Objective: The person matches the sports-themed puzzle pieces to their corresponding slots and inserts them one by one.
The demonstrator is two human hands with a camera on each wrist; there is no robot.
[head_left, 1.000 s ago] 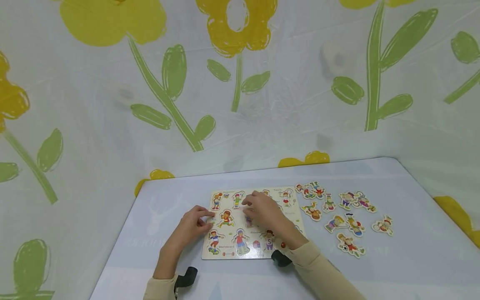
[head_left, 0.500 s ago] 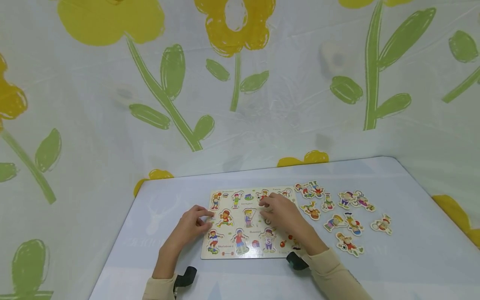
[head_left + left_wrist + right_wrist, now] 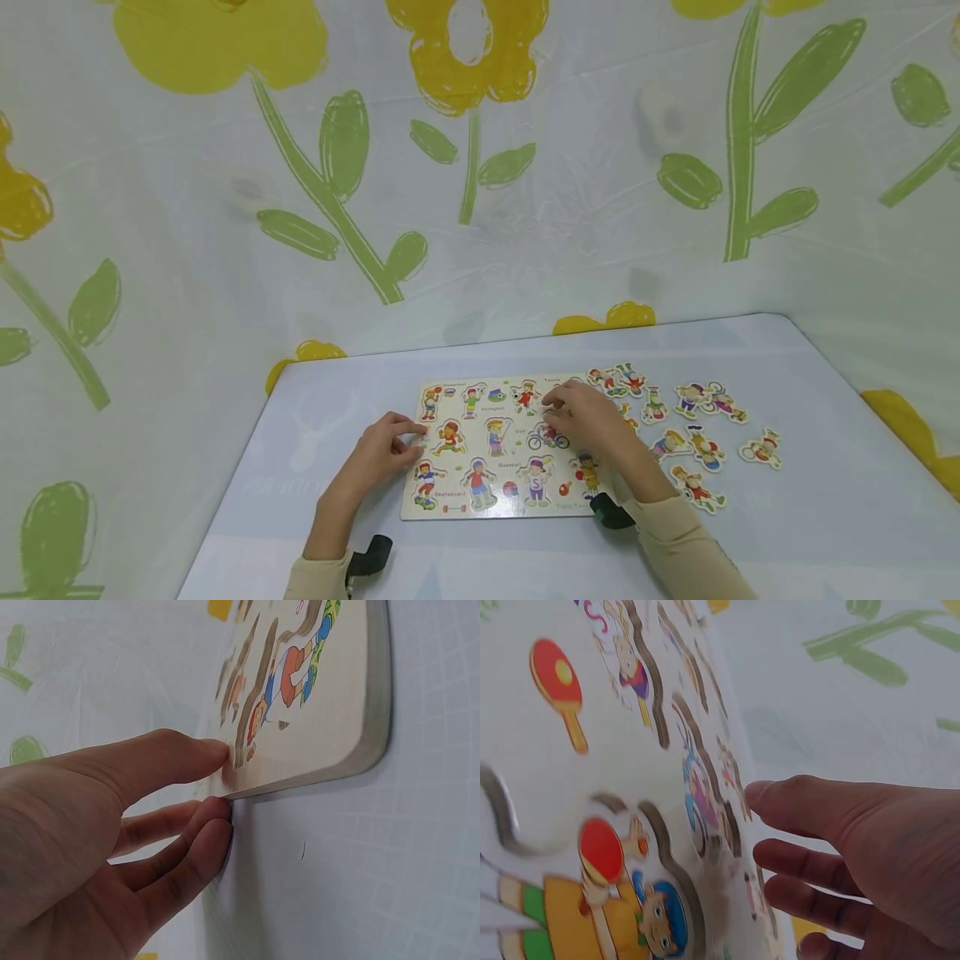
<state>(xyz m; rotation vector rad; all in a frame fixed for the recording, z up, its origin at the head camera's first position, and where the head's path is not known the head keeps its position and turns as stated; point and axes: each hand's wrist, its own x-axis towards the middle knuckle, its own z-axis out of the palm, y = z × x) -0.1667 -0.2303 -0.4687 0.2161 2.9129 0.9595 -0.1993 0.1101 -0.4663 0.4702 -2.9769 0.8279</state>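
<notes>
Beige sleeves [image 3: 690, 533] reach in from the near side, and just past them the left hand [image 3: 382, 448] stays at the left edge of the puzzle board [image 3: 474, 446], its thumb and fingers loosely bent and touching that edge. The board lies flat on the counter [image 3: 750, 542]; its cut-out recesses show printed figures and look unfilled.

The change is on the other side. The right hand [image 3: 596, 421] has slid from the board's middle toward its right edge, baring first the golfer recess [image 3: 495, 437], then the footballer recess [image 3: 526, 397] and the cyclist recess [image 3: 549, 435]. Its fingers are relaxed and apart, with nothing visible between them; whether they touch the board I cannot tell. So the shift, as I judge it, has exposed recesses without filling any.

Beyond that hand, the loose pieces lie on the counter to the right: the soccer piece [image 3: 697, 489] nearer, the bicycle piece [image 3: 723, 402] farther, some partly hidden behind the forearm. A flowered curtain [image 3: 585, 192] hangs behind.
</notes>
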